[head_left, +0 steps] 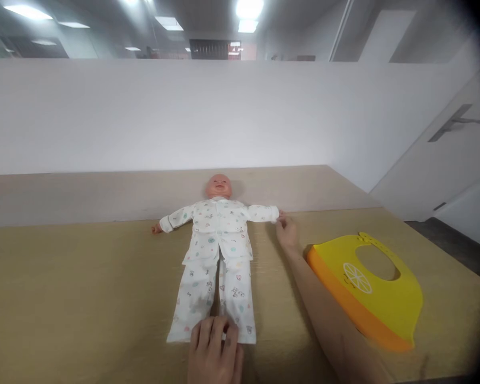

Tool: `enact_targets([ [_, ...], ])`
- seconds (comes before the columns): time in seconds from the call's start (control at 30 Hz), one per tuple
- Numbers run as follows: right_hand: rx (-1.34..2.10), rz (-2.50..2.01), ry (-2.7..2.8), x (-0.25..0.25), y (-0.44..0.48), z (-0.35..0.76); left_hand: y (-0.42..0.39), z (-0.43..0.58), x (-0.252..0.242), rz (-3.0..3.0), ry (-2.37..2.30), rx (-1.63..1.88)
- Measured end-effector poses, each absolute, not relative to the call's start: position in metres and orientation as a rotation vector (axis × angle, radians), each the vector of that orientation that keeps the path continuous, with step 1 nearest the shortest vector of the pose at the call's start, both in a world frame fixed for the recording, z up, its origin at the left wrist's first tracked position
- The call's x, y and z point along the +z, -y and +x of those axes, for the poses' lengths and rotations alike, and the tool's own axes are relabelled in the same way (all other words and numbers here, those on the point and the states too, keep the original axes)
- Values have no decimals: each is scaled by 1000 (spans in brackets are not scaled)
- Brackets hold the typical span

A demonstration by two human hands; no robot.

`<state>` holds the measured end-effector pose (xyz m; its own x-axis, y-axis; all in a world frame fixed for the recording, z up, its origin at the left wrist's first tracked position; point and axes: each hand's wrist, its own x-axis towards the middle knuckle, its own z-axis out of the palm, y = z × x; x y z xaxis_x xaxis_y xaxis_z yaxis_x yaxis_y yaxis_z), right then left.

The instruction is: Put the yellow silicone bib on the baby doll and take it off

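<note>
A baby doll (218, 240) in white patterned pyjamas lies face up on the wooden table (64, 288), arms spread, head toward the wall. My left hand (215, 352) rests at the hems of the trouser legs, fingers bent down onto the cloth. My right hand (286, 230) reaches far out and pinches the cuff of the doll's sleeve on the right side. A yellow and orange silicone bib (368, 290) lies flat to the right of my right forearm.
A white partition wall (184, 112) runs behind the table. A raised wooden ledge (84, 194) sits along the table's back. A white door with a handle (452, 160) stands at the right, past the table's corner.
</note>
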<state>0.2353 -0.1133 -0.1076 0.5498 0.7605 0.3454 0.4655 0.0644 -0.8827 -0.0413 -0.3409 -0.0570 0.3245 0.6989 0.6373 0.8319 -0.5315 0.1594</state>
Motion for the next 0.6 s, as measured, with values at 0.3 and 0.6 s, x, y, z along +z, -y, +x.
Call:
enact_targets([
  [0.3,207,-1535,1246,-89,159,203,336,-64,-52,-2295,1305,-712],
  [0.6,203,-1075,1939,-81,218,147,341,-60,-57,-2314,1281,-849],
])
